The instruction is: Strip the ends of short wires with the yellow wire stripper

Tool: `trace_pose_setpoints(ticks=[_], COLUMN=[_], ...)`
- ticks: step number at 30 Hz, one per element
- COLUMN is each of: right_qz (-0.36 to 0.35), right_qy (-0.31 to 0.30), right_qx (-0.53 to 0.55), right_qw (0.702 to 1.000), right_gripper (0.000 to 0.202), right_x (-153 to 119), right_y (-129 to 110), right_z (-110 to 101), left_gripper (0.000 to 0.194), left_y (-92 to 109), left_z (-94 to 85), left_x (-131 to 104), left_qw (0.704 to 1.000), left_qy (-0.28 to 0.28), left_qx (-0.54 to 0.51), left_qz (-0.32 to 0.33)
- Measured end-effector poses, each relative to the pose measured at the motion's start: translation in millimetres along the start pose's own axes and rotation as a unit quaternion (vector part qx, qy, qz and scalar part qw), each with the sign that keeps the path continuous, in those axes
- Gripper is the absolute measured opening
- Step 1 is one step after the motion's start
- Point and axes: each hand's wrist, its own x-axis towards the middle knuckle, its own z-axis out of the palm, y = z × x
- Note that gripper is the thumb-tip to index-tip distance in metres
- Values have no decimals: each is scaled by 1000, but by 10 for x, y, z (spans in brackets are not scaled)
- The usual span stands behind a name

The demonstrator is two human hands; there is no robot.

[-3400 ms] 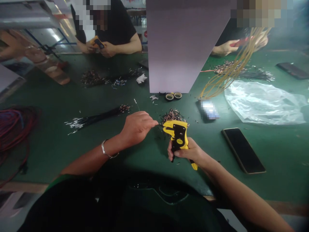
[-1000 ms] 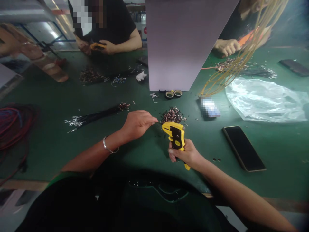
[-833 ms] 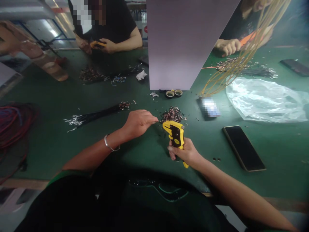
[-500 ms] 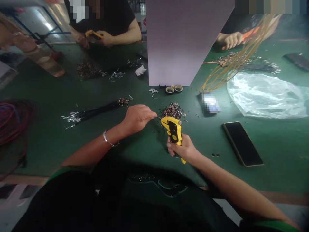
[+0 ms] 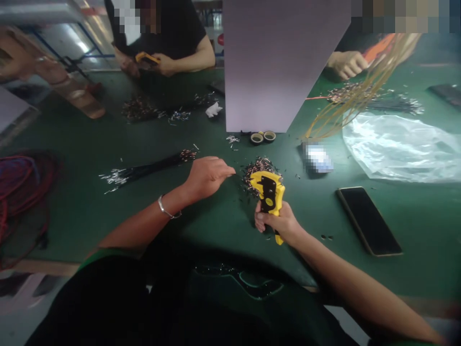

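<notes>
My right hand (image 5: 275,221) is wrapped round the handle of a yellow and black hand tool (image 5: 268,192), its head over the near side of a pile of short wire scraps (image 5: 261,166). Left of the tool, my left hand (image 5: 211,177) is closed in a pinch, fingertips toward the pile. What it pinches is too small to make out. A bundle of black wires (image 5: 151,166) with bare silvery and coppery ends lies on the green table beyond my left forearm.
A grey panel (image 5: 277,62) stands ahead, two tape rolls (image 5: 262,137) at its foot. On the right are a phone (image 5: 369,221), a plastic bag (image 5: 399,146) and yellow wires (image 5: 334,115). Red cables (image 5: 27,185) lie left. Other people's hands hold tools across the table.
The yellow tool has moved slightly right and turned more upright, a little away from my left fingertips. The whole view has shifted slightly. My left hand stays pinched.
</notes>
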Motion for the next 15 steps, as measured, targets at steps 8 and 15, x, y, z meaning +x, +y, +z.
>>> trace_pose_setpoints(ticks=[8, 15], right_qz=[-13, -12], right_qy=[-33, -77], right_qx=[-3, -62], right_qw=[999, 995], right_gripper=[23, 29], right_x=[-14, -20], right_y=[-76, -118], right_z=[-53, -99], left_gripper=[20, 20], left_y=[150, 180], left_z=[-74, -113], left_x=[11, 18], left_qw=[995, 990], left_qy=[65, 96], left_qx=[66, 92], left_qz=[39, 53])
